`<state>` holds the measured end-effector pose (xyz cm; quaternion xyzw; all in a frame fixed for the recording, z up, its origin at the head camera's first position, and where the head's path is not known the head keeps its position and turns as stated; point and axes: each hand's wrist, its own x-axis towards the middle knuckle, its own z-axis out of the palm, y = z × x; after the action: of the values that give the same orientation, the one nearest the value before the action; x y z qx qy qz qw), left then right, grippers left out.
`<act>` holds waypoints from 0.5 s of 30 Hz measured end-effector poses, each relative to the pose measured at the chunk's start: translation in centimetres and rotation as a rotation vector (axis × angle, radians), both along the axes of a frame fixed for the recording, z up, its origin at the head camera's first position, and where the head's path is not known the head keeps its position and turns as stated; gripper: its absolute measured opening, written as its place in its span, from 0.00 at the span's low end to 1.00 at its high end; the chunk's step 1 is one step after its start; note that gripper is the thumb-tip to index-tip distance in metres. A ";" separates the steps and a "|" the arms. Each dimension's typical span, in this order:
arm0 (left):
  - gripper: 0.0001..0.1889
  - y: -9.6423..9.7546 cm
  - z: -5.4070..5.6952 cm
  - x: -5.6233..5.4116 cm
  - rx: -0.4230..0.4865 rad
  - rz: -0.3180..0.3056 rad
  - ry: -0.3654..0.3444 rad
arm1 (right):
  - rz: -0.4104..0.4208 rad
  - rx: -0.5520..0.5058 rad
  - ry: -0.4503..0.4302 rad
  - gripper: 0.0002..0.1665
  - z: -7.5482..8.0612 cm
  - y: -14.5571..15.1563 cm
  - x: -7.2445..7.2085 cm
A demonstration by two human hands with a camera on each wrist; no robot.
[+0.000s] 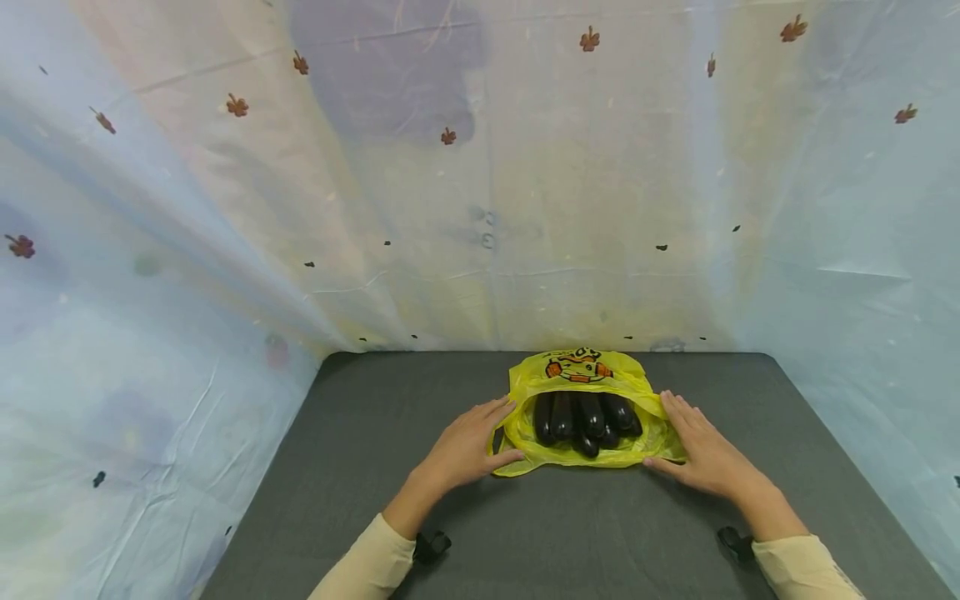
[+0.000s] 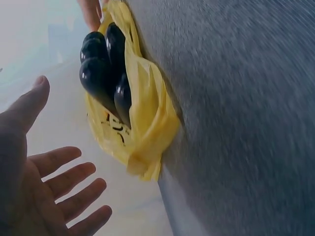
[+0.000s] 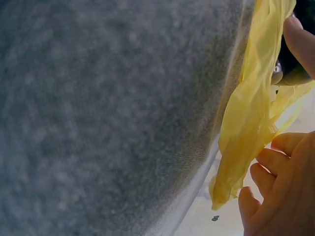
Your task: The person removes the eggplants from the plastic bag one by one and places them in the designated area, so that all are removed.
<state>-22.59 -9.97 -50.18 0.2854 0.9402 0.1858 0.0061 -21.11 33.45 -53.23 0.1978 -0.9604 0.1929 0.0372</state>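
Observation:
A yellow plastic bag (image 1: pixel 618 379) with a printed cartoon lies on the dark table, its mouth spread wide toward me. Inside it several glossy black eggplants (image 1: pixel 591 414) are bunched together. My left hand (image 1: pixel 465 442) is at the bag's left edge, thumb and fingers extended. In the left wrist view that hand (image 2: pixel 49 201) shows spread fingers with nothing between them. On the other side, my right hand (image 1: pixel 708 454) has its fingertips against the bag's right edge and its thumb low at the rim. The right wrist view shows its slightly bent fingers (image 3: pixel 266 169) beside the yellow plastic (image 3: pixel 246 113).
The dark grey tabletop (image 1: pixel 585 533) extends around the bag. Behind it and at both sides hangs pale sheeting (image 1: pixel 555 200) with brown leaf prints. Black straps (image 1: pixel 432 547) sit at both wrists.

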 end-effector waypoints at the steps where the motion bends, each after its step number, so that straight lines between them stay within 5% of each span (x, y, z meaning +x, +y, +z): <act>1: 0.45 0.2 0.0 0.0 0.004 -0.002 0.001 | -0.001 0.000 -0.003 0.69 0.0 0.0 -0.1; 15: 0.43 2.7 -0.1 -0.3 0.013 -0.004 0.025 | -0.013 0.001 -0.040 0.68 -0.2 -0.1 -0.3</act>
<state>-22.88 -7.26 -50.24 0.2898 0.9383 0.1885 -0.0072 -21.44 33.32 -53.38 0.1878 -0.9623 0.1960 0.0194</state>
